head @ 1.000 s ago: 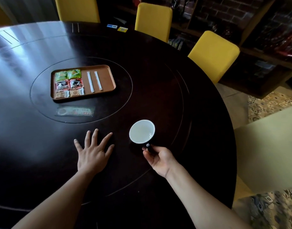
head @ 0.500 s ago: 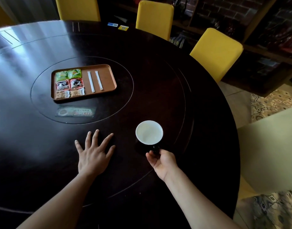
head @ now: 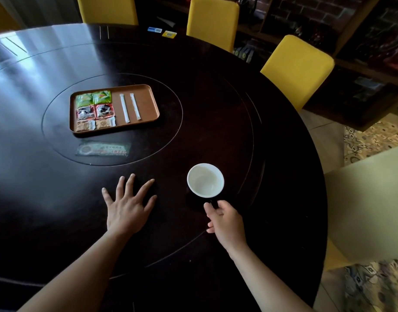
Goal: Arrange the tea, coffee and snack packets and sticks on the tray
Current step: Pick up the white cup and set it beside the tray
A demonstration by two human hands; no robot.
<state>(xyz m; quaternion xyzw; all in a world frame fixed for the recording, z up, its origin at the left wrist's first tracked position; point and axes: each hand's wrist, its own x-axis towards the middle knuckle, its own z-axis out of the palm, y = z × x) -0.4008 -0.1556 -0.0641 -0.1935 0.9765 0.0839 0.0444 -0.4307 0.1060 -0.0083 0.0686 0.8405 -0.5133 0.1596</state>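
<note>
Mug [head: 205, 180] is sitting a bit further toward the table's [head: 216, 97] right edge than 1.0 s ago, right hand [head: 226, 220] shifting with it. Right hand is pinching the mug's dark handle, fingers curled round it; mug is upright, white inside, looks empty. Left hand [head: 127, 204] is staying put, lying flat and released on the table near the near edge, fingers spread, gripping nothing.

Tray [head: 148, 102] is resting unchanged on the table's central inset disc, well apart from both hands, long axis running left-right, slightly skewed. On its left half, packets are lying in a two-column grid: green tea packets [head: 93, 98] along the far edge, red coffee packets [head: 95, 111] in the middle, tan snack packets [head: 95, 124] along the near edge. Two white sticks [head: 129, 107] are lying just right of the packets, parallel, apart, long axes running near-to-far across the tray. Tray's right end is bare.

Label card [head: 102, 149] is lying flat just beside the tray's near edge.
</note>
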